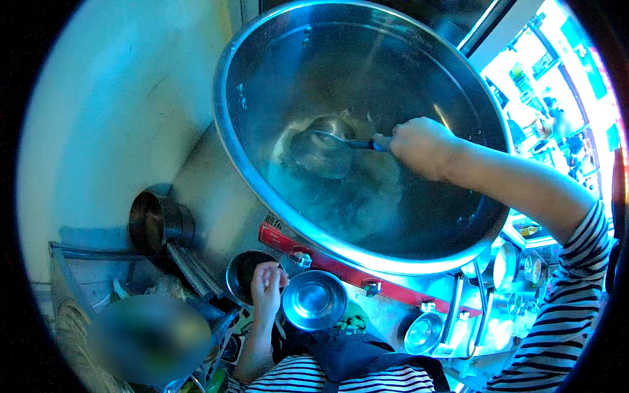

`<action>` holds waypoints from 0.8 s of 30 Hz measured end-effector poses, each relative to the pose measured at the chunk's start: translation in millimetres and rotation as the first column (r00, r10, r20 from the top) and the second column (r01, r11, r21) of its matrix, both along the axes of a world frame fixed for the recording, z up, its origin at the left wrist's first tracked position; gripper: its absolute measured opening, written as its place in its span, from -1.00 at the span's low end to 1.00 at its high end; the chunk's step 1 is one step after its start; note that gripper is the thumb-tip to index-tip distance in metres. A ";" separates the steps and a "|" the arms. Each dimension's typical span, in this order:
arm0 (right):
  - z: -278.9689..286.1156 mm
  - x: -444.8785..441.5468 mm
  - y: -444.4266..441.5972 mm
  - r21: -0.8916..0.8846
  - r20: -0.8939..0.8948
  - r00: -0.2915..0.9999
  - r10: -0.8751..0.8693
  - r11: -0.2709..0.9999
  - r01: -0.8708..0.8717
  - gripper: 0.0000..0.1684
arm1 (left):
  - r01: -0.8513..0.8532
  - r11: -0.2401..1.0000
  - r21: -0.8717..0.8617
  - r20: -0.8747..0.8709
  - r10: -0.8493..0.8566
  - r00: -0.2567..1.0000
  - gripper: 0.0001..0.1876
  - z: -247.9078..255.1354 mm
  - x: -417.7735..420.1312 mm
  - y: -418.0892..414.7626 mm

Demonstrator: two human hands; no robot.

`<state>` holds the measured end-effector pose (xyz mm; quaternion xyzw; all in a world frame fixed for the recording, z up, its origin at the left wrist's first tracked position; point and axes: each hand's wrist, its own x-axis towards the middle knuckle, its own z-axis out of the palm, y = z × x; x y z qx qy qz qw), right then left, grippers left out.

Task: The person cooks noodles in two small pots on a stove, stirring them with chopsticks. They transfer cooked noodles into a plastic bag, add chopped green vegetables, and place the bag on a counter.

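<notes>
A large steel pot (361, 267) with a wide rim fills the upper middle, steam hanging over the liquid (354, 211) inside. Over it, my right hand (422, 147) is closed around the handle of a metal ladle (330, 128), whose bowl is at the liquid. Low in the middle, my left hand (268, 285) is at the rim of a shiny round steel bowl (314, 299), its thumb and fingers at the bowl's left edge. Behind that hand is a dark round pan or pot (241, 272), partly covered by it.
A red strip with metal knobs (334, 265) runs below the big pot. An empty-looking metal pot (152, 221) stands at left by the pale wall (118, 123). Another steel bowl (423, 334) sits at lower right, with more metal containers beyond. A blurred area covers the lower left.
</notes>
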<state>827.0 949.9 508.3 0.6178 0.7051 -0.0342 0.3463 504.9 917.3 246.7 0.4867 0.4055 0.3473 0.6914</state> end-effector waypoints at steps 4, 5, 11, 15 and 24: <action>0.1 -13.0 -7.0 -0.044 -0.073 0.996 0.061 0.997 -0.064 -0.92 | 0.169 0.934 -0.315 -0.125 -0.218 0.968 -0.56 -32.2 12.9 -14.9; 10.8 -11.8 -7.8 -0.079 -0.072 0.996 0.055 0.995 -0.061 -0.91 | 0.193 0.925 -0.326 -0.153 -0.253 0.955 -0.53 -39.0 19.4 -16.9; 21.7 18.4 -7.4 -0.031 0.053 0.999 -0.002 1.000 0.004 -0.89 | 0.260 0.919 -0.297 -0.189 -0.324 0.927 -0.42 -38.8 40.4 -20.7; 3.3 6.3 16.0 0.112 0.007 0.999 0.040 0.993 -0.041 -0.89 | 0.271 0.935 -0.229 -0.186 -0.316 0.930 -0.42 -46.2 32.8 -24.1; 15.6 5.2 -7.7 -0.200 -0.620 0.719 -0.314 0.949 0.243 -0.54 | 0.284 0.942 -0.177 -0.156 -0.311 0.937 -0.44 -37.5 18.4 -25.6</action>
